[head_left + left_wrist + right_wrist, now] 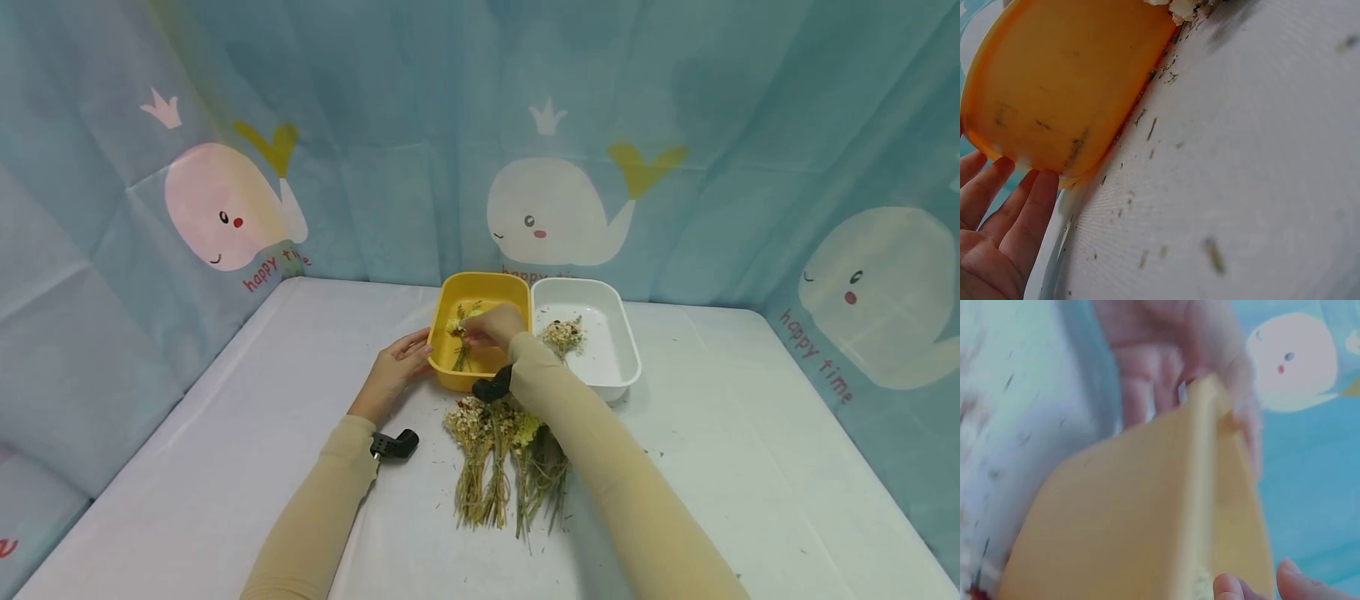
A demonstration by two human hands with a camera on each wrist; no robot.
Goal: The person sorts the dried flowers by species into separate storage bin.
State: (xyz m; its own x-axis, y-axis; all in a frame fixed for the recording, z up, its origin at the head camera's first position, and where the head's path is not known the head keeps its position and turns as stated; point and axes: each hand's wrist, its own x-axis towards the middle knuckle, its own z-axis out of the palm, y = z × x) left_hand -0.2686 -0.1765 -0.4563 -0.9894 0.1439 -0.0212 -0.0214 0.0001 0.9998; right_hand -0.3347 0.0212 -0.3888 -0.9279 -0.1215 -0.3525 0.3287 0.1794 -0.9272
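In the head view my left hand [393, 371] lies against the left side of the yellow tray [442, 379]. Its fingers [1032, 200] are extended and their tips touch the tray's outer wall. My right hand [497, 325] reaches over the near rim into that tray, beside a small bunch of dried flowers [457, 325] with its stems toward me. In the right wrist view its fingertips [1300, 584] are spread, with a gap between them and pale blossoms beside one. The lower part of this hand is cut off there.
A white tray [628, 333] stands against the yellow one and holds another dried bunch [562, 335]. Several dried bunches [480, 467] lie in front of the trays, partly behind my right forearm. Plant crumbs dot the white tablecloth [750, 433]. A whale-print curtain [390, 192] hangs behind.
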